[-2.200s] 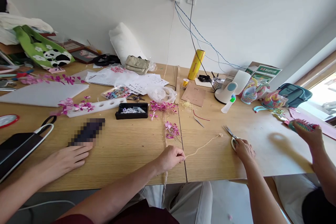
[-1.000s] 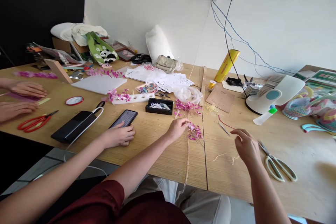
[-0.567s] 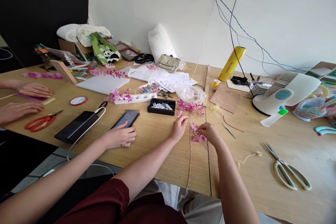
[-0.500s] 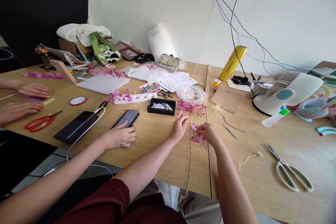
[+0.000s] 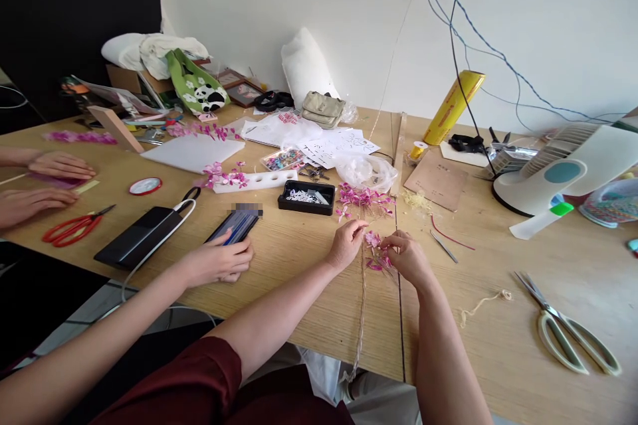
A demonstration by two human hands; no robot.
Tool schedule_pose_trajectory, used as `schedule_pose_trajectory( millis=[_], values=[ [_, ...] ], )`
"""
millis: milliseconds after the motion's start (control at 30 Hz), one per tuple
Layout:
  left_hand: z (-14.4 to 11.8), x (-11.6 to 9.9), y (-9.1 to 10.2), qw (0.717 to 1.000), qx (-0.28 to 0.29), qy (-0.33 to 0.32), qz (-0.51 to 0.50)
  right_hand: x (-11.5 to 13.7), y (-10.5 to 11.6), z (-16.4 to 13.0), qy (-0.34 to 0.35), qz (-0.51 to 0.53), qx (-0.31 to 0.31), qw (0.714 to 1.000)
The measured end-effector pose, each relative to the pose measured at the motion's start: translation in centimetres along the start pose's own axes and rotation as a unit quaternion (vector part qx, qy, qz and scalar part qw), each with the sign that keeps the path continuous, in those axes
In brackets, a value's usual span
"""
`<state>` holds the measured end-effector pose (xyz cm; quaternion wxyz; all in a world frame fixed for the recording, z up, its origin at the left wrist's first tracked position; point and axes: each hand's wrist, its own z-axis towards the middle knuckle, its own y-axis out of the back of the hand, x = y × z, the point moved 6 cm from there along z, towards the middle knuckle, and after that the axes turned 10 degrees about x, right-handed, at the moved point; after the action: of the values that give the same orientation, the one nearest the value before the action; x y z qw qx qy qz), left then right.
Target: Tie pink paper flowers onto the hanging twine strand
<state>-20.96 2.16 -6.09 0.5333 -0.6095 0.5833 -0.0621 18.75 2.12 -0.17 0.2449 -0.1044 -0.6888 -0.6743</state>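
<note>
Wooden worktop against a white wall. At centre, left hand and right hand each pinch the pink flowers on a cord hanging over the near edge. At 11 o'clock from them, a black tray holds white scraps. At 3 o'clock, well apart, scissors lie flat.

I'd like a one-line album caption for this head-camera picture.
Left hand and right hand meet over small pink flowers on a twine strand, on a cluttered wooden table.
</note>
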Motion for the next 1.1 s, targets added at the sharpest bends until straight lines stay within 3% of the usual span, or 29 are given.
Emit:
schedule_pose_trajectory(
  millis=[167, 400, 533, 600, 667, 700, 733, 800, 867, 900, 967, 1033, 1100],
  values=[
    [-1.6, 0.4, 1.0, 0.998, -0.056, -0.021, -0.010, -0.2, -0.7, -0.3, 0.023, 0.022, 0.049, 0.998],
    [-1.3, 0.9, 0.6, 0.997, 0.056, -0.048, -0.040, 0.7, -1.3, -0.2, 0.026, 0.002, 0.033, 0.999],
    [-2.1, -0.7, 1.7, 0.999, 0.035, -0.025, -0.027, 0.7, -1.9, 0.3, 0.032, -0.009, 0.023, 0.999],
    [-1.9, -2.0, 1.2, 1.000, 0.006, -0.016, 0.018, 0.3, -1.7, 0.4, 0.025, -0.002, 0.017, 1.000],
    [-0.2, -2.7, -1.5, 0.994, -0.012, -0.029, 0.109, -0.2, -1.3, 0.3, 0.009, 0.013, 0.011, 1.000],
    [1.5, -2.7, -3.8, 0.985, -0.011, -0.060, 0.163, -0.4, -1.0, 0.2, 0.001, 0.022, 0.010, 1.000],
    [3.5, -2.9, -6.6, 0.965, -0.018, -0.148, 0.215, -0.6, -0.8, 0.1, -0.004, 0.029, 0.010, 1.000],
    [7.8, -2.2, -12.4, 0.884, -0.070, -0.345, 0.307, -0.6, -0.5, -0.1, -0.003, 0.036, 0.013, 0.999],
    [13.5, 0.7, -16.8, 0.869, -0.058, -0.359, 0.337, -0.4, -0.7, -0.3, 0.011, 0.033, 0.022, 0.999],
    [15.7, 1.9, -18.1, 0.858, -0.065, -0.369, 0.352, -0.2, -0.9, -0.3, 0.018, 0.029, 0.027, 0.999],
    [18.3, 3.1, -19.4, 0.796, -0.080, -0.411, 0.437, 0.1, -1.4, -0.2, 0.024, 0.019, 0.032, 0.999],
    [19.1, 3.5, -19.1, 0.762, -0.087, -0.426, 0.480, 0.2, -1.9, 0.0, 0.023, 0.004, 0.032, 0.999],
    [18.8, 3.3, -18.4, 0.746, -0.092, -0.430, 0.500, 0.3, -2.1, 0.2, 0.023, -0.007, 0.030, 0.999]
  ],
)
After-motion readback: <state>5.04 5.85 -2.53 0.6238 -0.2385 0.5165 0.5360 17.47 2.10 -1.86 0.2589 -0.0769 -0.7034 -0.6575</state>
